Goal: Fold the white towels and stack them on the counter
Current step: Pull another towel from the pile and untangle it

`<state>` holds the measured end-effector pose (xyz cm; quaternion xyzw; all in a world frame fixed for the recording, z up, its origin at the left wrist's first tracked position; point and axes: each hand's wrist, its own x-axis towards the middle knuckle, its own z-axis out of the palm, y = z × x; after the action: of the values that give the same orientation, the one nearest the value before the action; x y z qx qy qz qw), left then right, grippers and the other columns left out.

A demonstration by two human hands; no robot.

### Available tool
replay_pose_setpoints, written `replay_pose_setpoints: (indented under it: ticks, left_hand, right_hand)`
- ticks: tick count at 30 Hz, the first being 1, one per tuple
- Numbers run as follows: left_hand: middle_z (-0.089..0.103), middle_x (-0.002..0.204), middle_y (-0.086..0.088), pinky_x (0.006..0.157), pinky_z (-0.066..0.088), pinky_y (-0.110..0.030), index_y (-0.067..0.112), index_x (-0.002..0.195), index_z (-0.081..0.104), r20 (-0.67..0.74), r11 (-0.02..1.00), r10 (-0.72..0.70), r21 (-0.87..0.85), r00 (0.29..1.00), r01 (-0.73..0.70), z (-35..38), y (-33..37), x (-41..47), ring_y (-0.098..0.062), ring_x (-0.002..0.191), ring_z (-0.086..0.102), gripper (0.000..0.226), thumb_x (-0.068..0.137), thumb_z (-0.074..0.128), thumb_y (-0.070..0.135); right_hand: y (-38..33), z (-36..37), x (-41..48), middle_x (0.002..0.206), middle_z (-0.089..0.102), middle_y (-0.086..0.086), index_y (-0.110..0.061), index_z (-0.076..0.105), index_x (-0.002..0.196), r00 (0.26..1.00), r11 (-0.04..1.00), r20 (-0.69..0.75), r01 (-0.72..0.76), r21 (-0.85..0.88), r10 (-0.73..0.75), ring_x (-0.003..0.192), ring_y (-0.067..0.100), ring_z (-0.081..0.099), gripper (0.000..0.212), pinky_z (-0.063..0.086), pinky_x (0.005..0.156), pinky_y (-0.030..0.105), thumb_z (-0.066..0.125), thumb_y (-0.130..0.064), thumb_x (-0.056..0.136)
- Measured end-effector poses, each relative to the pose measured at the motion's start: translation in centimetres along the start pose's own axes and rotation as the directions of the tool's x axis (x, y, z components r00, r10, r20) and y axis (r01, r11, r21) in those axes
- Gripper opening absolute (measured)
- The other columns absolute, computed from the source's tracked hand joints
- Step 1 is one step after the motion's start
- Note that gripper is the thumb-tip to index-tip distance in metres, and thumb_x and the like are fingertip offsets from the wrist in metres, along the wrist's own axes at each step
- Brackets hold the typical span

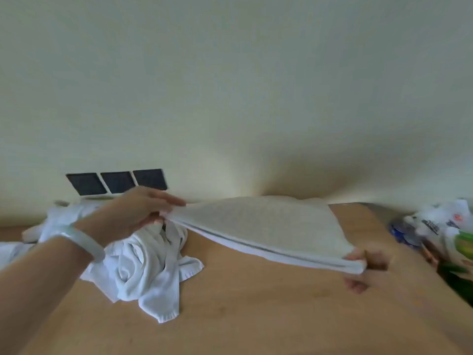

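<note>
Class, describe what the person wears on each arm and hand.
The left hand and forearm are bare, with no sleeve in view; a smooth, pale greenish-white bangle circles the wrist. Only part of the right hand shows, also bare.

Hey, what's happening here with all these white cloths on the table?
A person is folding white towels on a wooden counter. One folded towel is stretched between both bare hands, its near edge lifted off the counter. The left grip pinches its far-left corner, and the right grip pinches its near-right corner. A heap of unfolded towels lies at the left, not yet folded. Some plastic bags sit at the right edge.
</note>
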<state>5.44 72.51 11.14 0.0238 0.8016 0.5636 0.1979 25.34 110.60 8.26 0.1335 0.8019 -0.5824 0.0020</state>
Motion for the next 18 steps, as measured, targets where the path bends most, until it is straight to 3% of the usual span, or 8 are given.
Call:
replay_pose_setpoints:
  ticks: [2,5,8,10,13,16,18]
  left_hand:
    - [0.065,0.092,-0.01,0.057,0.052,-0.017,0.003,0.091,0.078,-0.005,0.991,-0.133,0.023,0.991,0.133,2.2,-8.3,-0.1,-0.017,0.066,0.057,0.027,0.088,0.055,-0.011]
    - [0.063,0.086,-0.019,0.051,0.053,-0.018,0.0,0.082,0.077,-0.021,0.935,-0.35,-0.065,0.936,0.348,5.6,-18.6,-0.6,-0.023,0.067,0.055,0.031,0.086,0.052,-0.017]
    - [0.064,0.086,-0.018,0.049,0.054,-0.018,-0.001,0.082,0.073,0.003,0.878,-0.464,-0.132,0.886,0.46,7.5,-24.4,-1.5,-0.026,0.067,0.055,0.03,0.086,0.049,-0.019]
    - [0.064,0.087,-0.015,0.051,0.055,-0.017,-0.002,0.09,0.071,0.005,0.869,-0.477,-0.145,0.879,0.472,7.7,-26.1,-1.9,-0.025,0.068,0.055,0.027,0.086,0.05,-0.018]
    - [0.064,0.089,-0.015,0.053,0.055,-0.017,-0.003,0.1,0.068,-0.077,0.892,-0.429,-0.193,0.9,0.408,6.8,-27.7,-1.5,-0.025,0.069,0.057,0.022,0.087,0.054,-0.016]
    - [0.062,0.09,-0.017,0.068,0.055,-0.024,-0.003,0.111,0.059,-0.258,0.837,-0.459,-0.447,0.851,0.316,6.4,-29.0,-1.6,-0.028,0.076,0.06,0.023,0.088,0.06,-0.008]
    - [0.066,0.082,-0.017,0.072,0.055,-0.027,-0.007,0.103,0.06,-0.301,0.764,-0.519,-0.583,0.8,0.276,7.4,-29.6,-3.0,-0.027,0.078,0.064,0.014,0.089,0.062,-0.004]
  right_hand:
    - [6.8,3.5,0.1,0.06,0.066,0.02,-0.007,0.071,0.061,0.983,0.982,0.035,-0.179,-0.065,0.181,0.054,0.031,0.06,0.036,0.052,0.056,0.036,0.061,0.024,0.077]
    - [13.9,7.2,-0.4,0.067,0.072,0.012,-0.004,0.07,0.077,0.951,0.935,0.05,-0.288,-0.208,0.304,0.069,0.03,0.07,0.013,0.054,0.074,0.036,0.069,0.009,0.077]
    - [17.2,8.5,-1.3,0.074,0.073,0.015,0.001,0.069,0.081,0.919,0.909,-0.023,-0.393,-0.14,0.394,0.075,0.031,0.072,0.01,0.059,0.079,0.038,0.068,0.011,0.078]
    - [17.9,8.7,-1.9,0.076,0.072,0.016,-0.001,0.069,0.084,0.907,0.899,0.004,-0.416,-0.136,0.42,0.07,0.026,0.071,0.01,0.06,0.073,0.037,0.069,0.009,0.08]
    - [18.5,10.2,-3.3,0.067,0.068,0.013,-0.006,0.065,0.083,0.866,0.869,0.177,-0.412,-0.276,0.467,0.056,0.019,0.064,0.008,0.053,0.054,0.029,0.069,0.0,0.082]
    - [19.4,14.2,-4.9,0.059,0.063,0.005,-0.013,0.053,0.077,0.814,0.842,0.294,-0.38,-0.383,0.502,0.048,0.017,0.059,0.017,0.045,0.044,0.026,0.067,-0.007,0.085]
    - [19.6,17.6,-5.2,0.059,0.062,0.005,-0.015,0.051,0.075,0.832,0.854,0.285,-0.359,-0.376,0.475,0.046,0.016,0.058,0.019,0.045,0.043,0.027,0.064,-0.007,0.085]
